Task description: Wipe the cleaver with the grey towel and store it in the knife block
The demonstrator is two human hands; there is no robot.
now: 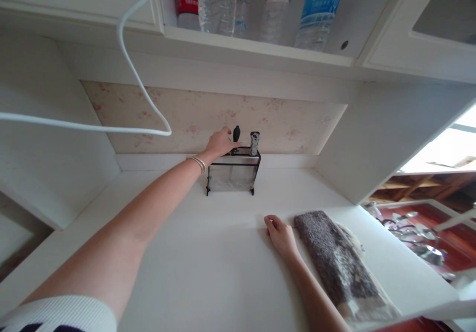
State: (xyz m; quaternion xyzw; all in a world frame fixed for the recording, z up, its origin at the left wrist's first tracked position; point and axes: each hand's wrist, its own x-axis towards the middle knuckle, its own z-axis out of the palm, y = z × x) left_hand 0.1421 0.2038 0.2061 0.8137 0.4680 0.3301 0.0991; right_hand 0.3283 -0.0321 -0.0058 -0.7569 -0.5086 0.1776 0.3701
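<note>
My left hand [220,142] reaches far across the white counter [193,252] to a black-framed knife holder [233,172] at the back wall. Its fingers rest on the holder's top edge beside a black handle [236,134]; I cannot tell whether they grip anything. A second, grey handle [255,142] sticks up at the holder's right. My right hand [280,234] lies on the counter with its fingers curled, touching the left end of a grey speckled cloth [332,260]. A silver bracelet [198,163] circles my left wrist.
A white cable [138,82] hangs in a loop across the upper left. Several plastic water bottles [260,5] stand on the shelf above. Cabinet side walls box in the counter on both sides. Metal utensils [412,233] lie lower right, beyond the counter edge.
</note>
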